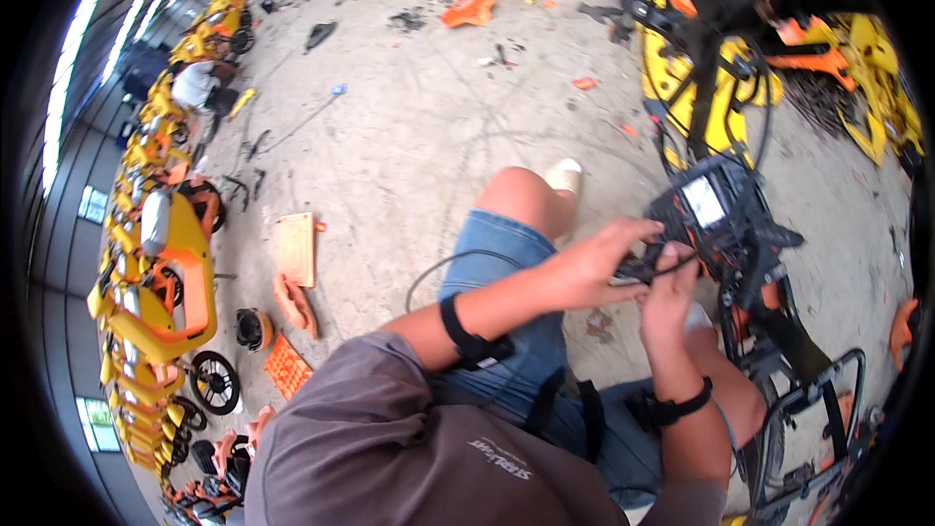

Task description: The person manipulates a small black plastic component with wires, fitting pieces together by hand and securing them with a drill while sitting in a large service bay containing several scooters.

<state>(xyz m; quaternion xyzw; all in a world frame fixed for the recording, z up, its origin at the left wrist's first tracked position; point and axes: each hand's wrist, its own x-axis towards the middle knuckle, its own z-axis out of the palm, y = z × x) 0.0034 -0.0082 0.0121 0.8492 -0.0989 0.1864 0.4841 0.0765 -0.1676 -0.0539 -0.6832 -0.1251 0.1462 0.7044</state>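
Note:
Just in front of me, at the right, both my hands are closed together on black cables and a small black part whose detail is hidden by my fingers. My left hand [609,258] reaches across from the lower middle, and my right hand [670,297] is just below it. They are beside a black scooter dashboard housing [682,214] with a white rectangular panel [702,201], mounted on a stripped black frame [820,351]. A loose black cable [458,257] arcs leftward over my denim-covered leg.
A long row of yellow-and-orange scooters [156,312] lines the left, where a person in white [200,88] bends among them. Orange panels [295,248], a helmet [251,329] and scattered parts lie on the concrete floor. Stripped yellow bodywork [706,88] crowds the upper right.

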